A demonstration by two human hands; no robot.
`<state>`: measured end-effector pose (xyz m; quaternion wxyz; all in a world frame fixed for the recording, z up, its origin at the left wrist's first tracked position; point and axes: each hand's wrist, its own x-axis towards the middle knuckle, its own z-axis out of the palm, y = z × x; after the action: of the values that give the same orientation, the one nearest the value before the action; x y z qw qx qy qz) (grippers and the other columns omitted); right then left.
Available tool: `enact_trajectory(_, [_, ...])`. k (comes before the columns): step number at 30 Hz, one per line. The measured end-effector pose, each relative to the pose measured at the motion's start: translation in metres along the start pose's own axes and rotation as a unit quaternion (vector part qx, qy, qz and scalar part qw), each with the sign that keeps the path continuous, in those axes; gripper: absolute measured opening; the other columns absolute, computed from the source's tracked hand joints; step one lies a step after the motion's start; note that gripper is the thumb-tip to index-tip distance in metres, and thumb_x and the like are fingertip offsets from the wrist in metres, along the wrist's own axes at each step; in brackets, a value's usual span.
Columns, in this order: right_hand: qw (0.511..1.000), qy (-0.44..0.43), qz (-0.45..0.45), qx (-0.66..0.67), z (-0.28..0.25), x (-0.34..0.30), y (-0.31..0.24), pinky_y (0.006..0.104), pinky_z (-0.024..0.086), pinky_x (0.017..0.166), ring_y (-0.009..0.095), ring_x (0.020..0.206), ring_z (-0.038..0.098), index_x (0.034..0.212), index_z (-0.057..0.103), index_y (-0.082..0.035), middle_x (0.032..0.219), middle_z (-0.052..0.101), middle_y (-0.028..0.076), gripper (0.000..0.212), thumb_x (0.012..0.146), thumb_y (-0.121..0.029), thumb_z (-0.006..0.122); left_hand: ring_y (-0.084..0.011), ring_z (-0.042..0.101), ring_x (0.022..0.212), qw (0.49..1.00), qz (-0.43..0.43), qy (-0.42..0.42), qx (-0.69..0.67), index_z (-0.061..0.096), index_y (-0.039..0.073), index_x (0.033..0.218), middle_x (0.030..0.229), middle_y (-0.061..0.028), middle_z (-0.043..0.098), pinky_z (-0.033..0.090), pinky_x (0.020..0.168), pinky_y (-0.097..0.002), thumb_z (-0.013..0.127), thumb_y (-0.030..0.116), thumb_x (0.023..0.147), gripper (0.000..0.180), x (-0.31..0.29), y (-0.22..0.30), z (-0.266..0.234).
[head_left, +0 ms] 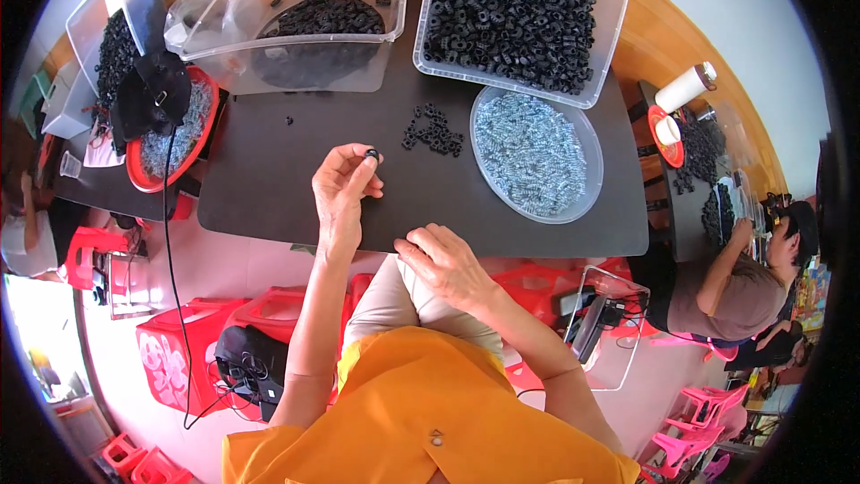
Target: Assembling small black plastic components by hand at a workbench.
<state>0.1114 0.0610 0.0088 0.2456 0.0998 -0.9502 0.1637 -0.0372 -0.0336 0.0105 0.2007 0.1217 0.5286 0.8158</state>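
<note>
A small black plastic part (372,154) is pinched between the thumb and fingertips of my left hand (342,193), raised over the dark table. My right hand (445,266) rests by the table's near edge, fingers loosely extended and no object visible in it. Beyond the hands lies a small loose pile of black plastic parts (433,131). To its right stands a round clear tub (595,181) full of small shiny metal pieces that look like springs (528,152).
A large clear bin (618,13) of black parts stands at the back right of the table (269,188). At the back left, a second clear bin (296,40) holds more. A cable (175,278) hangs at left. Red stools (193,341) stand below; a person (730,291) sits at right.
</note>
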Motion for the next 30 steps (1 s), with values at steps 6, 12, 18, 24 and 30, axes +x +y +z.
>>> enact_trajectory(6, [0.906, 0.064, 0.246, 0.340, -0.023, -0.001, 0.007, 0.0223, 0.049, 0.063, 0.011, 0.069, 0.059, 0.088, 0.062, 0.002, 0.080, 0.058, 0.006, 0.015, 0.074, 0.008, 0.065, -0.0065, 0.058, 0.067, 0.994, -0.036, -0.100, -0.023, 0.058, 0.005, 0.096, 0.088, -0.0047, 0.064, 0.049, 0.062, -0.0200, 0.058, 0.003, 0.086, 0.010, -0.010, -0.015, 0.028])
enact_trajectory(12, [0.777, 0.148, 0.333, 0.513, -0.047, -0.009, 0.037, 0.0251, 0.055, 0.069, 0.015, 0.074, 0.064, 0.098, 0.065, 0.005, 0.088, 0.064, 0.012, 0.018, 0.081, 0.006, 0.061, -0.0100, 0.062, 0.078, 0.980, -0.071, -0.185, -0.022, 0.059, -0.001, 0.097, 0.086, -0.0035, 0.062, 0.054, 0.071, -0.0236, 0.058, -0.005, 0.085, 0.012, -0.022, -0.032, 0.042])
enact_trajectory(18, [0.810, 0.125, 0.369, 0.438, -0.054, 0.007, 0.045, 0.0222, 0.053, 0.064, 0.012, 0.072, 0.065, 0.097, 0.065, 0.005, 0.084, 0.066, 0.008, 0.014, 0.083, 0.001, 0.062, -0.0112, 0.062, 0.078, 0.973, -0.094, -0.212, -0.015, 0.061, -0.002, 0.096, 0.087, -0.0057, 0.063, 0.054, 0.075, -0.0254, 0.060, -0.004, 0.084, 0.012, -0.022, -0.025, 0.039])
enact_trajectory(24, [0.871, 0.073, 0.326, 0.360, -0.058, 0.009, 0.053, 0.0232, 0.055, 0.064, 0.012, 0.075, 0.064, 0.095, 0.066, 0.003, 0.080, 0.060, 0.006, 0.013, 0.083, 0.004, 0.061, -0.0117, 0.063, 0.078, 0.972, -0.095, -0.213, -0.009, 0.061, -0.003, 0.096, 0.086, -0.0059, 0.063, 0.055, 0.074, -0.0252, 0.061, -0.004, 0.084, 0.012, -0.022, -0.028, 0.038])
enact_trajectory(30, [0.927, 0.103, 0.273, 0.236, -0.053, 0.012, 0.050, 0.0275, 0.045, 0.051, 0.017, 0.059, 0.060, 0.084, 0.065, -0.001, 0.073, 0.060, 0.008, 0.008, 0.077, 0.000, 0.067, -0.0121, 0.063, 0.077, 0.974, -0.082, -0.212, 0.023, 0.061, -0.004, 0.096, 0.085, -0.0065, 0.063, 0.055, 0.072, -0.0250, 0.060, -0.005, 0.084, 0.012, -0.024, -0.029, 0.039])
